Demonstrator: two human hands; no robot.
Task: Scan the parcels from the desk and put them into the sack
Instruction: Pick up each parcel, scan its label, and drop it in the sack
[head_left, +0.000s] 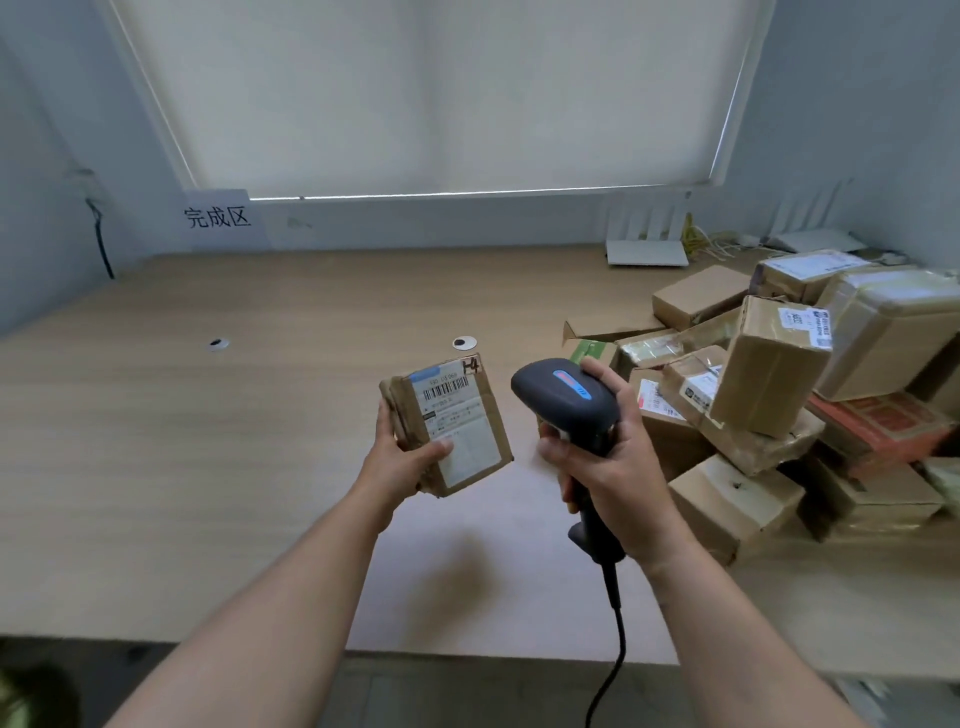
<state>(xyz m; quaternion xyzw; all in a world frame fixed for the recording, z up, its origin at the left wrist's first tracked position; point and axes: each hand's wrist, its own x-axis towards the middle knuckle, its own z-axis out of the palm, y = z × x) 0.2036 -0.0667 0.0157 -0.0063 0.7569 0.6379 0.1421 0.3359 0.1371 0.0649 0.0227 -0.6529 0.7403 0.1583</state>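
two hands up over the near desk (156, 467) edge. left hand (400, 462) grips a small flat parcel (447, 426), fingers curled round its left side, thumb pressed on the label face; parcel held clear of the desk, label up and tilted toward the viewer, long axis running near to far, barcode (445, 388) at the far end. right hand (613, 462) wrapped round the handle of a corded scanner (563, 397), cable hanging down toward the near edge. scanner head sits just to the right of the parcel, apart from it, nose pointing left and away. judgement: scan step in hand; the barcode lies left of the scanner's nose, so a small turn of either wrist should line them up. farther right, a heap of parcels (769, 395) waits on the desk. sack not in view. sign (218, 218) on the far wall.
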